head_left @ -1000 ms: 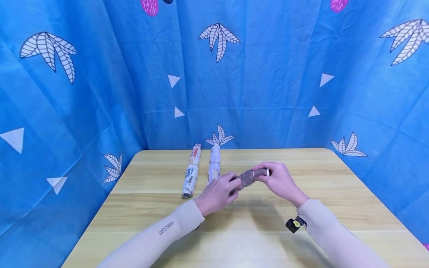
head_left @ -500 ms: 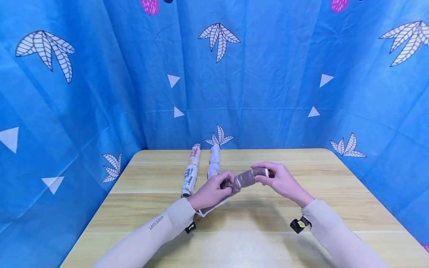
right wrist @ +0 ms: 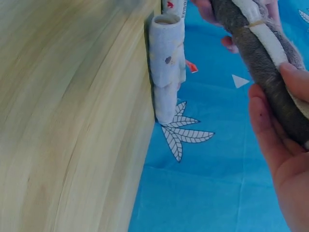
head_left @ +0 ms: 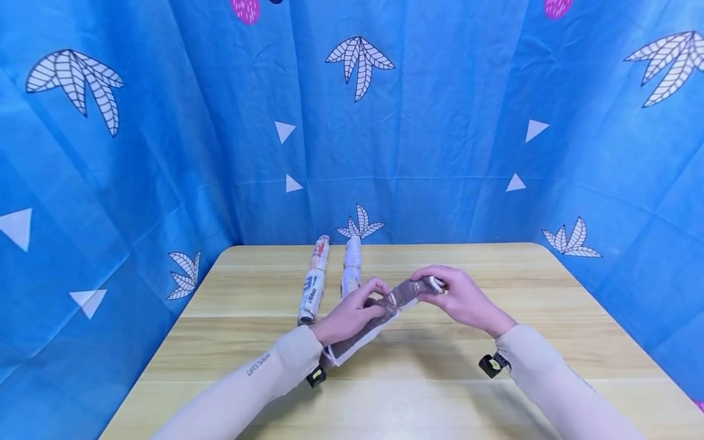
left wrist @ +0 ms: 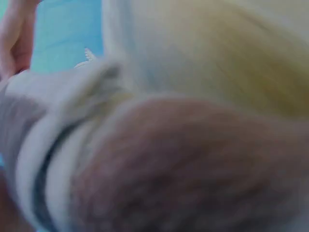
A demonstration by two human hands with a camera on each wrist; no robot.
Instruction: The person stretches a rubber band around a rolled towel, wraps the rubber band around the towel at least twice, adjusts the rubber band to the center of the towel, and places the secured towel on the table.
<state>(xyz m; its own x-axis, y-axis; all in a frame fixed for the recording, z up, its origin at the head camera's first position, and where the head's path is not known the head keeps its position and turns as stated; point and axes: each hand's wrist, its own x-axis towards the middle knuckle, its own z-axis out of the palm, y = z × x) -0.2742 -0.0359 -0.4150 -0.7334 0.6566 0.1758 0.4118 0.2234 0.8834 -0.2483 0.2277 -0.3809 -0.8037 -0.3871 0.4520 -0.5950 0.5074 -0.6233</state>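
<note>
A fuzzy brown rolled cloth (head_left: 406,293) with white edges is held slanting above the table. My left hand (head_left: 349,315) grips it around the middle with curled thumb and forefinger. At the far right end my right hand (head_left: 453,293) pinches it between thumb and fingers. A length with a white border hangs below the left hand, partly spread. In the right wrist view, a thin yellowish band crosses the rolled cloth (right wrist: 260,53), and a white strip runs along it. The left wrist view shows the brown pile (left wrist: 188,159) close up and blurred.
Two more banded rolls lie lengthwise behind and left of my hands: a printed white roll (head_left: 313,284) and a pale lavender roll (head_left: 352,260). The wooden table (head_left: 495,263) ends at a blue patterned curtain (head_left: 451,201).
My left hand has shifted left along the rolled cloth and lifted its thumb side. More of the cloth shows, and its white-bordered near part has widened. My right hand keeps nearly the same place.
</note>
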